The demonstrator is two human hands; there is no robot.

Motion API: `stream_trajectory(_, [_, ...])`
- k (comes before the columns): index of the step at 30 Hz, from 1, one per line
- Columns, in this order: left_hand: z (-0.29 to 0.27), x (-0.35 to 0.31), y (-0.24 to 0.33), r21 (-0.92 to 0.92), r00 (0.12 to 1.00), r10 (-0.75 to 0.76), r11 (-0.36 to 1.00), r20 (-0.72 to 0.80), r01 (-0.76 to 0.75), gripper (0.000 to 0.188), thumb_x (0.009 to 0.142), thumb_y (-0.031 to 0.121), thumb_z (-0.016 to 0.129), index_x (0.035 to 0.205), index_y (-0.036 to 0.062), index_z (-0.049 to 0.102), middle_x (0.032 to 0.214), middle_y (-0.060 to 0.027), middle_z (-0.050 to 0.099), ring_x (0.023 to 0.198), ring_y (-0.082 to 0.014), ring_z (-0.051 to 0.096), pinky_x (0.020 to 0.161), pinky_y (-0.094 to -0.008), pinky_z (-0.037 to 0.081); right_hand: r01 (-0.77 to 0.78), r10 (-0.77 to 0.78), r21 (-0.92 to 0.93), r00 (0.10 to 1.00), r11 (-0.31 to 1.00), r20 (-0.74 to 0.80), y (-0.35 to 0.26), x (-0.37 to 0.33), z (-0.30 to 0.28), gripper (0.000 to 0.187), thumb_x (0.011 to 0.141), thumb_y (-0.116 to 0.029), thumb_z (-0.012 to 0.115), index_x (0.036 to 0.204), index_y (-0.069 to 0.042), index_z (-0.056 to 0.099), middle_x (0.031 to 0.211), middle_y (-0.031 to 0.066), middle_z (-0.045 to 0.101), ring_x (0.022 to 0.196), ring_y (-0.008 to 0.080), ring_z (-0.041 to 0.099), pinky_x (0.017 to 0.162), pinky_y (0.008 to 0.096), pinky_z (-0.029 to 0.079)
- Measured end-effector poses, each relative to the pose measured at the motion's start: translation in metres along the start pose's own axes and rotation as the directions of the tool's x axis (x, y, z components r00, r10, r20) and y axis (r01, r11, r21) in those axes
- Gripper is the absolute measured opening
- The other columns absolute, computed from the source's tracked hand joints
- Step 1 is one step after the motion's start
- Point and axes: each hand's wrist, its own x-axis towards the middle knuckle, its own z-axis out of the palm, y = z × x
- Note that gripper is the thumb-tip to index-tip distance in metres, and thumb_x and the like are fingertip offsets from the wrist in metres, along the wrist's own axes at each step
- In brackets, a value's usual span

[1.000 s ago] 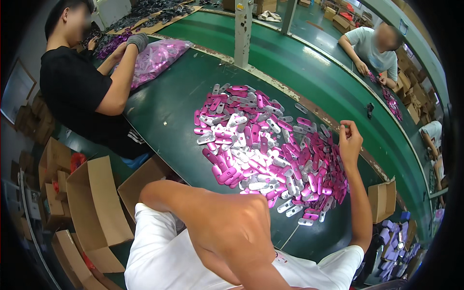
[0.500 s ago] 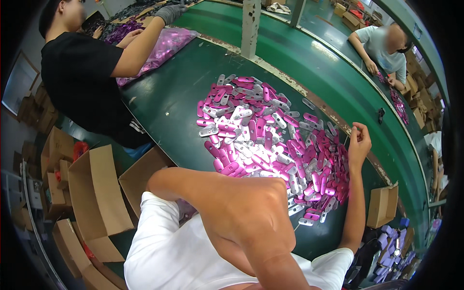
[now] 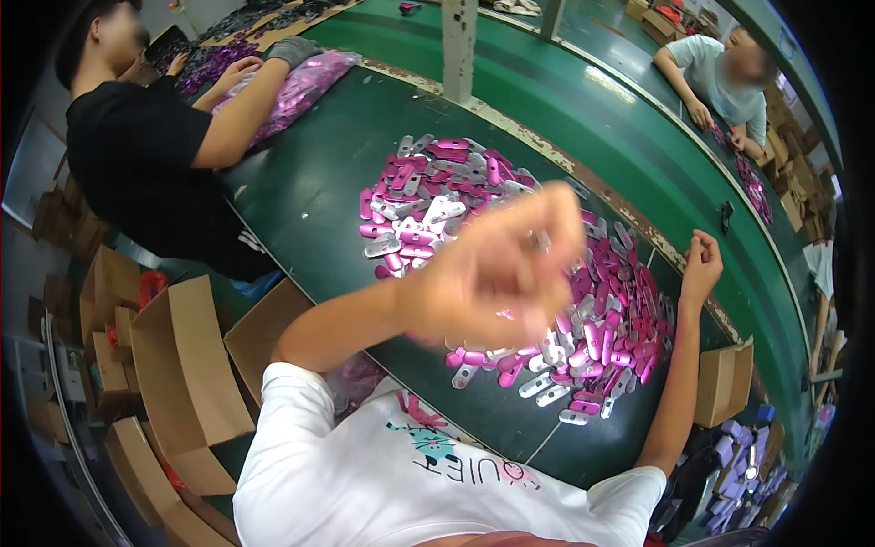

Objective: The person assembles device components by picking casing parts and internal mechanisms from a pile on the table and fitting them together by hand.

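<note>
My left hand (image 3: 501, 273) hovers over a wide pile of small oblong metal pieces (image 3: 428, 201), magenta and silver, many with a small hole. Its fingers look curled but are smeared by motion; a shiny speck shows among them, too blurred to name. Past the pile's right side, near the table's far edge, my right hand (image 3: 702, 264) is raised with fingertips pressed together. What lies in that pinch, if anything, cannot be made out. The middle of the pile is hidden behind my left hand and forearm.
The pile lies on a dark green table (image 3: 319, 237). Beyond its rail runs a green belt (image 3: 638, 155), with a post (image 3: 458, 55). A co-worker handles a pink plastic bag (image 3: 314, 87) at left; another sits across. Cardboard boxes (image 3: 191, 365) stand left, one (image 3: 725, 383) right.
My left hand has swung away from close to my head, out over the pile. My right hand stays raised at about the same place. The co-worker's gloved hand at left has come down toward the bag.
</note>
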Motion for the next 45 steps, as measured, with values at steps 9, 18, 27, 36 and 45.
stream_trajectory(9, [-0.099,0.008,-0.043,-0.607,0.998,-0.049,0.793,0.032,0.059,0.027,0.096,0.036,0.034,0.099,0.0102,0.041,0.062,-0.0099,0.055,0.044,-0.0178,0.047,0.042,-0.0281,0.037,0.012,-0.015,-0.077,0.999,0.997,-0.037,0.039,0.002,-0.005,0.013,0.092,-0.010,0.056,0.099,-0.002,0.064,0.061,-0.0050,0.046,0.057,0.0033,0.040,0.051,0.0213,0.030])
stream_trajectory(18, [-0.102,0.000,-0.043,-0.572,0.995,-0.082,0.819,-0.059,0.033,0.014,0.091,0.011,0.051,0.088,0.0128,0.038,0.057,-0.0057,0.055,0.038,-0.0128,0.046,0.038,-0.0247,0.033,-0.063,0.063,0.018,0.998,0.998,0.003,0.045,0.003,-0.006,0.013,0.093,-0.012,0.058,0.099,-0.003,0.064,0.063,-0.0047,0.048,0.059,0.0032,0.043,0.054,0.0207,0.032])
stream_trajectory(27, [-0.128,-0.002,-0.051,-0.469,0.986,0.097,0.871,-0.136,-0.150,0.031,0.089,0.027,0.065,0.080,0.0106,0.041,0.088,-0.0187,0.069,0.072,-0.0246,0.070,0.056,-0.0275,0.057,-0.072,0.071,0.057,0.997,0.996,0.021,0.043,0.003,-0.003,0.013,0.093,-0.011,0.057,0.100,-0.002,0.064,0.062,-0.0059,0.046,0.058,0.0020,0.041,0.053,0.0193,0.030])
stream_trajectory(36, [-0.137,0.002,-0.048,-0.069,0.943,-0.014,0.998,-0.334,-0.009,0.019,0.090,0.016,0.064,0.081,0.0061,0.050,0.081,-0.0219,0.069,0.060,-0.0182,0.069,0.050,-0.0217,0.055,-0.064,0.061,0.074,0.997,0.995,0.042,0.043,0.005,-0.005,0.013,0.093,-0.010,0.057,0.101,-0.002,0.063,0.067,-0.0050,0.050,0.060,0.0022,0.045,0.054,0.0186,0.034])
stream_trajectory(45, [-0.123,0.011,-0.036,0.631,0.848,-0.016,0.661,-0.529,0.406,0.020,0.094,0.018,0.056,0.085,0.0017,0.050,0.055,-0.0100,0.061,0.049,-0.0129,0.063,0.039,-0.0232,0.041,0.448,-0.392,0.043,0.728,0.893,0.562,-0.140,-0.070,0.064,0.014,0.084,-0.008,0.062,0.097,-0.004,0.064,0.084,0.0088,0.063,0.065,0.0182,0.060,0.059,0.0291,0.047])
